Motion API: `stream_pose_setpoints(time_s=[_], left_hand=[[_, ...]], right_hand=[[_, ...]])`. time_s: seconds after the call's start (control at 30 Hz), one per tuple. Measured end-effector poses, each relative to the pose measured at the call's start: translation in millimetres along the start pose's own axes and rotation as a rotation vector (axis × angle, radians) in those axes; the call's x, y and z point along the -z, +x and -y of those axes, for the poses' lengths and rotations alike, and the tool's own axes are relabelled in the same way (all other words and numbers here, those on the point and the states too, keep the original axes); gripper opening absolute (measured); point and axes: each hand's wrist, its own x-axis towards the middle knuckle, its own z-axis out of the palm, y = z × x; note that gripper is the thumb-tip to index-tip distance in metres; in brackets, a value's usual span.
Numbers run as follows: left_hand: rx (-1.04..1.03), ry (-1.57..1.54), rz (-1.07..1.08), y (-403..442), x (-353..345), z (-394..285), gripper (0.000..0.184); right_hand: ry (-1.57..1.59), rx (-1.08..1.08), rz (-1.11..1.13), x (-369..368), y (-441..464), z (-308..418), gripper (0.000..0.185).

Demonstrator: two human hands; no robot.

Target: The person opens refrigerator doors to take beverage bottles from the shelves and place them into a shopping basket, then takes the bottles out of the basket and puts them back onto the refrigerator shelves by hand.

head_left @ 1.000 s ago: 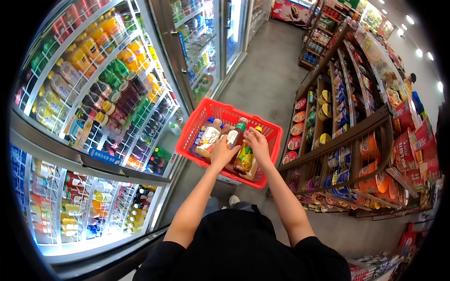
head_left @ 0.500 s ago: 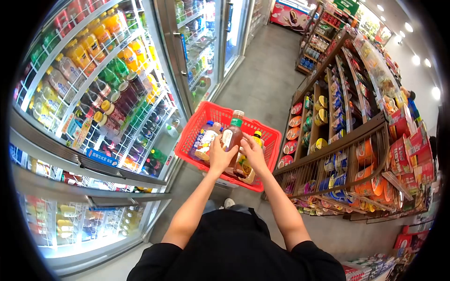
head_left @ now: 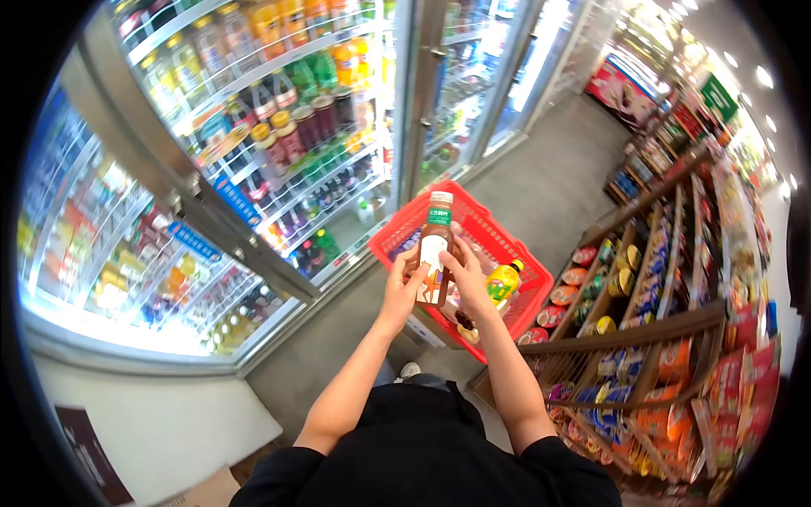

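Note:
Between my two hands is an upright brown drink bottle point(head_left: 434, 253) with a white cap, a green neck band and a white label. The fingers of my left hand point(head_left: 404, 283) wrap its left side. My right hand point(head_left: 465, 272) grips it from the right. Both hands are over a red plastic shopping basket point(head_left: 528, 245). Inside the basket, right of my right hand, lies a yellow drink bottle point(head_left: 504, 281). Other items there are partly hidden by my hands and the held bottle.
On the left stand glass-door drinks fridges point(head_left: 304, 127) with metal frames, stocked with bottles. To the right is a brown snack shelf point(head_left: 634, 338) with cup noodles and packets. Grey floor point(head_left: 541, 152) runs between them. A white surface point(head_left: 160, 422) is at the lower left.
The view has swung left, so basket and shelves appear farther right. The brown bottle has come up out of the basket's contents, and both hands now hold it above them.

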Motion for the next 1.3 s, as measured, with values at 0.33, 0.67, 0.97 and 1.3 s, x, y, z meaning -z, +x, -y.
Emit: stream_pose_setpoints(time_s=[0.33, 0.67, 0.97, 1.3], left_hand=[[-0.122, -0.106, -0.286, -41, 86, -35, 0.050], [-0.174, -0.045, -0.449, -63, 191, -85, 0.056], [-0.361, 0.376, -0.979, -22, 304, -153, 0.072], [-0.369, 0.585, -0.850, 40, 366, -208, 0.061]], right_hand=[[0.112, -0.014, 0.333, -117, 17, -35, 0.058], [0.110, -0.106, 0.637, -231, 37, -33, 0.056], [0.130, -0.065, 0.731, -317, 54, -28, 0.053], [0.160, -0.039, 0.638, -367, 61, -18, 0.058]])
